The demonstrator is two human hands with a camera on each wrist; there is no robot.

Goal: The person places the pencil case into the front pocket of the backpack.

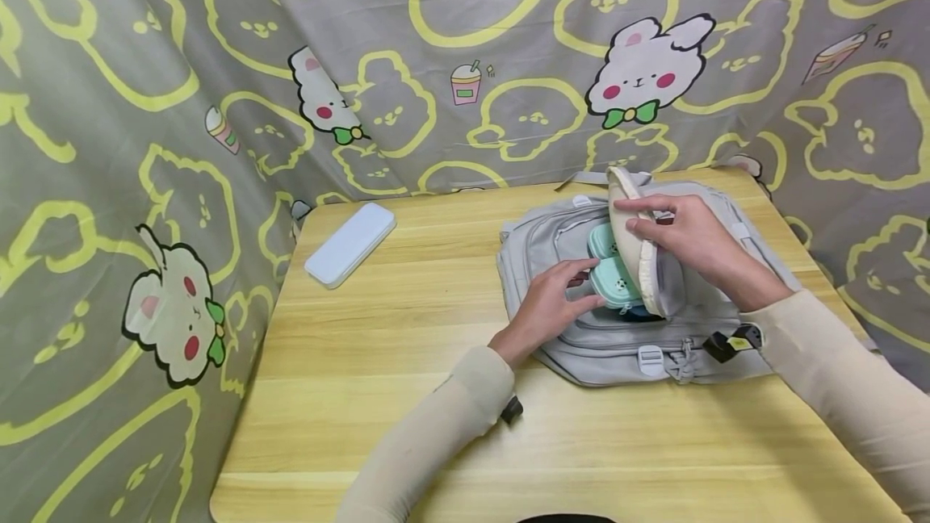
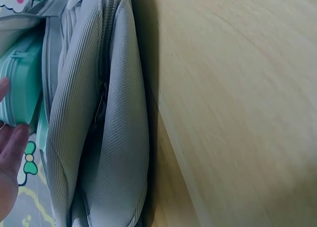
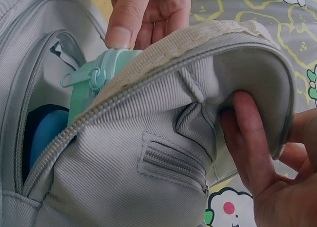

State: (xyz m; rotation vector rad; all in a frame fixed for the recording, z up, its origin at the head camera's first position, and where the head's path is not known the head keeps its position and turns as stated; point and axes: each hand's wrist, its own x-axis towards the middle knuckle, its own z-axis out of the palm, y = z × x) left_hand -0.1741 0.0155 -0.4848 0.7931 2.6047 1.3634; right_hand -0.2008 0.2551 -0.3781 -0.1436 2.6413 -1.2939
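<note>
A grey backpack (image 1: 534, 244) lies on the table with its front pocket unzipped. My right hand (image 1: 690, 236) grips the pocket's pale-edged flap (image 1: 634, 253) and holds it up, fingers on the inner side in the right wrist view. With thumb and fingers, my left hand (image 1: 548, 301) pinches a mint-green zip case (image 1: 616, 281) at the pocket's mouth. The case's zip pull (image 3: 81, 78) faces the right wrist camera. Another mint-green piece (image 1: 602, 240) shows just behind it. Deeper in the pocket is a blue rounded item (image 3: 49, 138), partly hidden.
A pale blue oblong case (image 1: 351, 244) lies at the back left of the wooden table (image 1: 378, 345). Patterned curtain (image 1: 450, 127) hangs close behind and along the left side. A buckle (image 1: 651, 360) and straps hang at the backpack's near edge.
</note>
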